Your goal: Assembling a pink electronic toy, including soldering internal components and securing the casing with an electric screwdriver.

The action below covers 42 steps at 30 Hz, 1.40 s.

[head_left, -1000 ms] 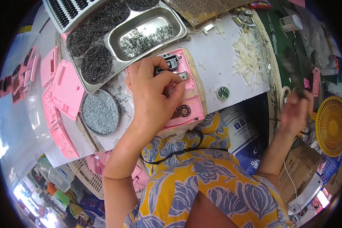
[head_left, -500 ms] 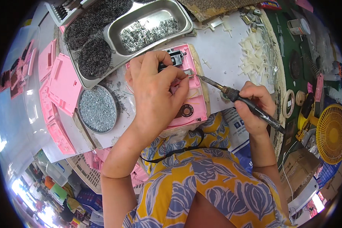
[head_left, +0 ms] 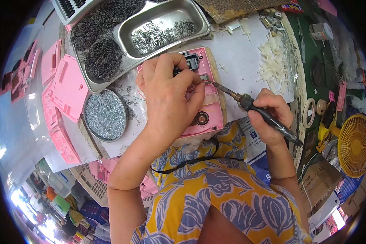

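Observation:
A pink plastic housing (head_left: pixel 215 122) lies on the table in front of me, with a black plastic mechanism (head_left: pixel 194 61), a small metal part (head_left: pixel 204 77) and a round black part (head_left: pixel 201 118) inside. My left hand (head_left: pixel 166 93) rests over its left side, thumb and index finger pinched beside the metal part; what they hold is too small to make out. From the right, my right hand (head_left: pixel 277 112) grips a soldering iron (head_left: pixel 243 101) by its black handle. The iron's tip is at the metal part, close to my left fingertips. My left hand hides part of the housing's inside.
Metal trays (head_left: pixel 124 38) of springs stand at the back left, near a round tin (head_left: pixel 105 116) of small screws. Pink panels (head_left: pixel 67 87) lie farther left. White plastic pieces (head_left: pixel 274 61) are heaped at the right, and a yellow fan (head_left: pixel 354 145) stands beyond the table edge.
The iron's tip has come slightly lower and closer to my left fingertips, its handle tilting a little. My left hand keeps its pinch, and the whole view has shifted slightly.

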Available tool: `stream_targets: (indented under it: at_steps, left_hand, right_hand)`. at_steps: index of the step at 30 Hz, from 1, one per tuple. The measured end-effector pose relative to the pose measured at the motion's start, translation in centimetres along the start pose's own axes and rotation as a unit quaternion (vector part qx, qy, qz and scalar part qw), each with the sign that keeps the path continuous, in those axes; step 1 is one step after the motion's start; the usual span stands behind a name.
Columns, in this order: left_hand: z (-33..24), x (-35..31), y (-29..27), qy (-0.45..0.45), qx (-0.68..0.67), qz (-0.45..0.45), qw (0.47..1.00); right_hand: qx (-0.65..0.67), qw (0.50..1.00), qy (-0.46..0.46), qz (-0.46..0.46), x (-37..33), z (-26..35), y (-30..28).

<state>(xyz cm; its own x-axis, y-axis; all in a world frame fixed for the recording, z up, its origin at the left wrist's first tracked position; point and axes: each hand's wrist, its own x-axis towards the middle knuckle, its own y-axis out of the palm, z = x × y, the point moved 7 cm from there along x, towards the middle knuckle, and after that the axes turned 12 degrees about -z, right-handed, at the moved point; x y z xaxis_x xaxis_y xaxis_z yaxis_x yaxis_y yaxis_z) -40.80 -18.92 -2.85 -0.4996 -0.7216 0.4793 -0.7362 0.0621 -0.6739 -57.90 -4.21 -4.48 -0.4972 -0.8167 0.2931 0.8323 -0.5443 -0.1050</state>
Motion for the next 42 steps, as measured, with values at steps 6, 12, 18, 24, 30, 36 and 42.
stream_targets:
  at_steps: [6, 12, 18, 24, 30, 36, 42]
  left_hand:
    - [0.1, -0.1, 0.0, 0.003, 0.009, -0.001, 1.0]
    - [0.0, -0.1, 0.0, 0.004, 0.008, -0.003, 1.0]
    - [-0.1, 0.0, 0.1, 0.002, 0.01, -0.002, 1.0]
    - [-0.2, 0.0, -0.1, 0.009, 0.013, -0.006, 1.0]
    - [-0.3, 0.1, -0.1, 0.012, 0.018, 0.001, 1.0]
    - [-0.4, 0.1, -0.1, 0.018, 0.024, 0.012, 0.999]
    - [-0.6, 0.2, -0.1, 0.023, 0.036, 0.016, 0.999]
  right_hand:
    - [-0.01, 0.999, -0.045, 0.01, 0.1, 0.4, -0.2]
    - [-0.007, 0.999, -0.035, 0.003, 0.2, 0.6, -0.4]
    - [-0.034, 0.998, -0.054, 0.014, 0.2, 0.3, 0.0]
    - [-0.013, 1.0, -0.027, -0.003, 0.1, 0.4, -0.5]
    - [-0.006, 1.0, -0.028, -0.01, 0.4, 0.5, -1.2]
    - [-0.013, 0.999, -0.035, -0.027, 0.9, 0.9, -1.9]
    - [-0.02, 0.998, -0.048, -0.025, 1.3, 1.2, -2.1]
